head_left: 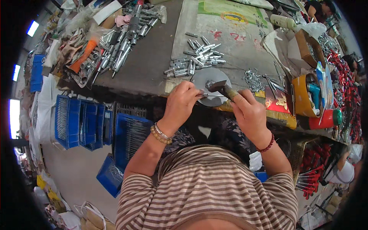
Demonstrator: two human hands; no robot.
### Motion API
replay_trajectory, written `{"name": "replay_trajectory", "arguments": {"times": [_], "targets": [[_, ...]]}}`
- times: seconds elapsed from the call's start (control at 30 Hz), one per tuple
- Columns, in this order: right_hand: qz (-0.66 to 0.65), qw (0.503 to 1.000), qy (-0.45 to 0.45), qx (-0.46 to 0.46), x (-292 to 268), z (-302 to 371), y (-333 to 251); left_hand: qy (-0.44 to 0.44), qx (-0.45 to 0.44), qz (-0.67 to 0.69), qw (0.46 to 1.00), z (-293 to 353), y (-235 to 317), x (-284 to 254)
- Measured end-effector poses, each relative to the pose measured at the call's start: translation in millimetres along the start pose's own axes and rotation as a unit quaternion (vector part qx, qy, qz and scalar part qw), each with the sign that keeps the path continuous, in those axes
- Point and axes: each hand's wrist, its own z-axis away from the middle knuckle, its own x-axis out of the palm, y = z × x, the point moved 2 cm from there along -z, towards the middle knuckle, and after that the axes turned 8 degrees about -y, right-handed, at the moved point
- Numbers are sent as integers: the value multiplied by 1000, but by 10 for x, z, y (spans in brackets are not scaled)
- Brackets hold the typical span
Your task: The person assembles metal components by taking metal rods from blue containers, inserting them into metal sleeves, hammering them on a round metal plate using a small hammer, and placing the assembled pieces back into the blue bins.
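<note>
My right hand (249,111) is closed round the short, worn handle of a hammer (218,86). The hammer's dark head is over a round grey metal plate (224,78) at the bench's front edge. Between the fingertips of my left hand (182,101) is a thin metal rod (210,95), pointing right across the plate, close below the hammer head. A small metal piece (209,83) sits near the plate's middle, partly hidden by the hammer. Just beyond the plate lies a loose pile of shiny metal tubes (199,53).
Small metal pins (253,79) lie right of the plate, near a red card (276,100) and a yellow container (303,96). Sockets and long tools (124,46) crowd the far left. Blue bins (68,120) stand below the bench at left. Red-handled tools (312,168) are at lower right.
</note>
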Motion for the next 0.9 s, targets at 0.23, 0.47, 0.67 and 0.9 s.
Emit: {"name": "replay_trajectory", "arguments": {"times": [0.23, 0.47, 0.67, 0.9], "targets": [[44, 997, -58, -8, 140, 46, -57, -3, -27, -16, 1000, 53, 112, 1], [-11, 998, 58, -16, 85, 77, -83, 3, -18, 22, 1000, 45, 57, -9], [38, 998, -43, -2, 217, -62, 44, -8, -34, 13, 999, -70, -28, -5], [-120, 987, -49, 96, 98, -214, 204, -23, 60, -133, 989, 45, -52, -45]]}}
